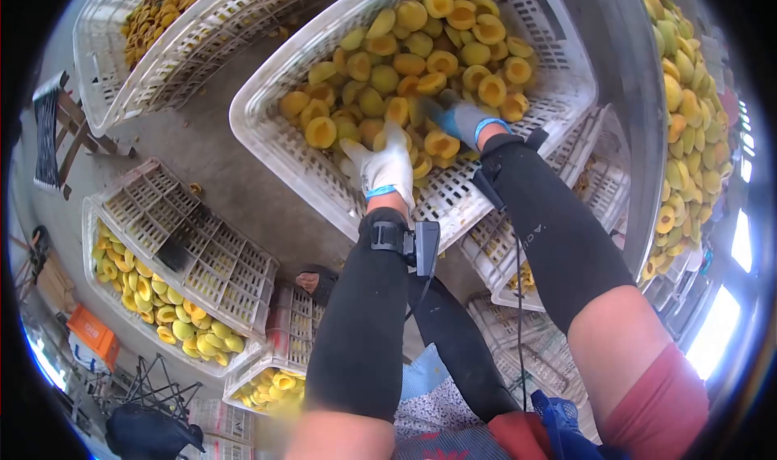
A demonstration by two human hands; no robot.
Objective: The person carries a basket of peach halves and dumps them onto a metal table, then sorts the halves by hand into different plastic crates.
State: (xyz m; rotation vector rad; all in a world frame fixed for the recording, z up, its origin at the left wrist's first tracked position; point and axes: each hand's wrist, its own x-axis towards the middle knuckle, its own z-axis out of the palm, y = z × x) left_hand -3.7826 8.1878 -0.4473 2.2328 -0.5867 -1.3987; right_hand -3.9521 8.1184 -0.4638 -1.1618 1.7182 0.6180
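A white slatted plastic crate [279, 148] in front of me holds many pitted yellow peach halves [383, 78], some cut side up. My left hand [384, 165], in a white glove with a blue cuff, reaches over the crate's near wall. Its fingers are apart and rest on the fruit, with no peach half gripped in them. To its right, my right hand [465, 122] wears a grey and blue glove and reaches down among the peach halves. Motion smears its fingertips, so I cannot tell whether it holds one. Black sleeves with strapped-on devices cover both forearms.
Another crate [113, 96] with browner fruit stands at the upper left. At the right, a metal rim [627, 72] borders a large heap of peach halves [688, 128]. Lower left are tilted crates [198, 245] with more halves, and a small stool [73, 128].
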